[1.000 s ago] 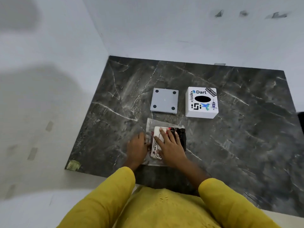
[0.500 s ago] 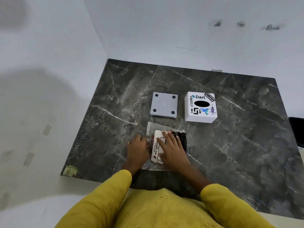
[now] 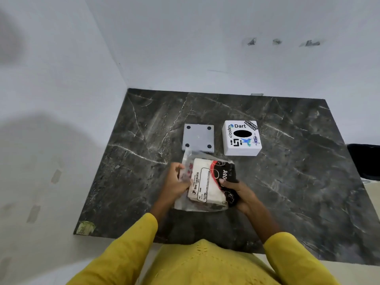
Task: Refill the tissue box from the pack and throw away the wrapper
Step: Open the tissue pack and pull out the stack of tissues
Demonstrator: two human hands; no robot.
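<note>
A tissue pack [image 3: 207, 182], white, red and black under a clear plastic wrapper, is held just above the dark marble slab [image 3: 298, 171]. My left hand [image 3: 174, 185] pinches the loose clear wrapper on the pack's left side. My right hand [image 3: 239, 192] grips the pack's black right end from below. Behind it stands the white tissue box [image 3: 242, 138] with stickers and a dark oval slot on top. The box's grey square base plate [image 3: 198, 137], with a black foot at each corner, lies to the left of the box.
White walls meet in a corner behind and left of the slab. A dark object [image 3: 365, 161] sits at the right edge. A yellowish label [image 3: 84, 228] is stuck on the slab's near-left corner. My yellow sleeves fill the bottom of the view.
The pack was pressed flat under both hands; now it is lifted and tilted, my right hand has shifted to its right end and my left hand has closed on the wrapper.
</note>
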